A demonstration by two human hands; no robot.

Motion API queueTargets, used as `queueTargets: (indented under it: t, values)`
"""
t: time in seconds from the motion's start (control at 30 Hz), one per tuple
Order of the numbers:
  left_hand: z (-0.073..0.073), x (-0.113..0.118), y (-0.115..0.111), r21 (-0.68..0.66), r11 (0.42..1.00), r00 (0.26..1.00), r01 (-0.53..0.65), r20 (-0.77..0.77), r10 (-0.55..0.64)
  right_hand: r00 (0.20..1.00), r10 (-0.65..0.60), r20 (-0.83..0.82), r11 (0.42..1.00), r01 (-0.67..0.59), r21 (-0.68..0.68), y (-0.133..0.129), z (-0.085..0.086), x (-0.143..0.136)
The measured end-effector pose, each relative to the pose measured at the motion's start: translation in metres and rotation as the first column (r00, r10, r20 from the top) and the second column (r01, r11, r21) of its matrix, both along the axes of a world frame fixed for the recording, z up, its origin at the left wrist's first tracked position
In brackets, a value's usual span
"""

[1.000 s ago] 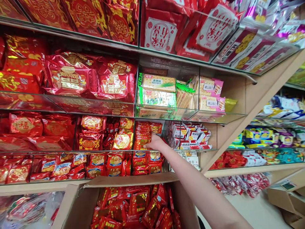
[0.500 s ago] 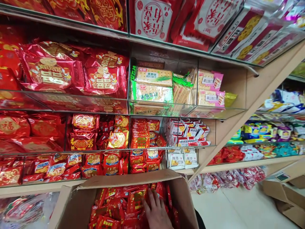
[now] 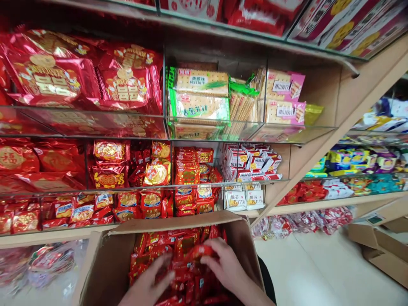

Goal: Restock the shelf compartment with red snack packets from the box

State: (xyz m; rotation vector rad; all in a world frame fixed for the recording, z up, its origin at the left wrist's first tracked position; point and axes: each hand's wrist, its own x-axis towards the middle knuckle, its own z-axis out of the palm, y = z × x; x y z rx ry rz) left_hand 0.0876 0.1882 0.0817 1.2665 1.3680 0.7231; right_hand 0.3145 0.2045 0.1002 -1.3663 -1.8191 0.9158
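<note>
An open cardboard box [image 3: 110, 263] holds a heap of small red snack packets [image 3: 159, 242] with gold print. Over the right side of the heap, my right hand [image 3: 228, 265] pinches one red packet [image 3: 200, 251] between thumb and fingers. My left hand [image 3: 149, 280] hovers over the left part of the heap, its fingers apart and somewhat blurred, with nothing seen in them. Just beyond the box, similar red packets [image 3: 186, 170] sit stacked in a shelf compartment beside white-and-red packets [image 3: 251, 161].
Tilted wooden shelving with clear front guards rises behind the box. It carries green-edged crackers [image 3: 200, 106], pink-edged crackers [image 3: 283, 112] and large red bags [image 3: 124, 80]. Bagged goods [image 3: 302, 225] lie on the floor under the shelf. Another open carton [image 3: 379, 255] stands at the right.
My left hand has come into view over the box. My right hand has lifted from lying on the heap and now grips a packet. The view has shifted slightly.
</note>
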Motion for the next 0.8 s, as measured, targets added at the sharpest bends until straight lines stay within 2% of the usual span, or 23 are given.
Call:
queueTargets:
  t: [0.03, 0.1, 0.17, 0.23, 0.33, 0.43, 0.5, 0.57, 0.67, 0.8]
  values:
    - [0.008, 0.005, 0.003, 0.014, 1.0, 0.998, 0.0, 0.064, -0.001, 0.988, -0.045, -0.149, 0.997, 0.036, -0.065, -0.003, 0.006, -0.003]
    - [0.025, 0.021, 0.007, 0.026, 0.998, 0.993, -0.052, 0.111, 0.049, 0.914, -0.098, -0.395, 0.982, 0.026, -0.185, -0.009, 0.015, -0.011]
    - [0.04, 0.038, 0.007, 0.077, 0.991, 0.991, -0.109, 0.083, 0.103, 0.849, -0.094, -0.519, 0.975, -0.027, -0.22, -0.012, 0.02, -0.021]
    - [0.051, 0.051, 0.006, 0.179, 0.971, 0.987, -0.16, 0.035, 0.156, 0.857, -0.116, -0.503, 0.982, 0.022, -0.19, -0.013, 0.021, -0.029]
    - [0.057, 0.063, 0.005, 0.286, 0.933, 0.975, -0.216, 0.005, 0.224, 0.88, -0.256, -0.4, 0.967, 0.232, -0.108, -0.012, 0.019, -0.041]
    - [0.056, 0.066, 0.007, 0.237, 0.912, 0.94, -0.334, 0.008, 0.342, 0.851, -0.346, -0.395, 0.932, 0.359, -0.044, -0.013, 0.011, -0.052]
    - [0.054, 0.065, 0.009, 0.202, 0.895, 0.915, -0.397, 0.008, 0.403, 0.847, -0.332, -0.416, 0.937, 0.347, -0.041, -0.015, 0.006, -0.057]
    - [0.055, 0.062, 0.012, 0.217, 0.906, 0.929, -0.363, 0.006, 0.37, 0.848, -0.29, -0.444, 0.955, 0.285, -0.08, -0.017, 0.005, -0.058]
    - [0.058, 0.056, 0.013, 0.279, 0.937, 0.976, -0.212, 0.005, 0.219, 0.824, -0.234, -0.516, 0.971, 0.176, -0.159, -0.015, 0.009, -0.051]
    - [0.057, 0.054, 0.01, 0.311, 0.945, 0.993, -0.099, -0.025, 0.113, 0.822, -0.203, -0.532, 0.972, 0.105, -0.208, -0.007, 0.012, -0.043]
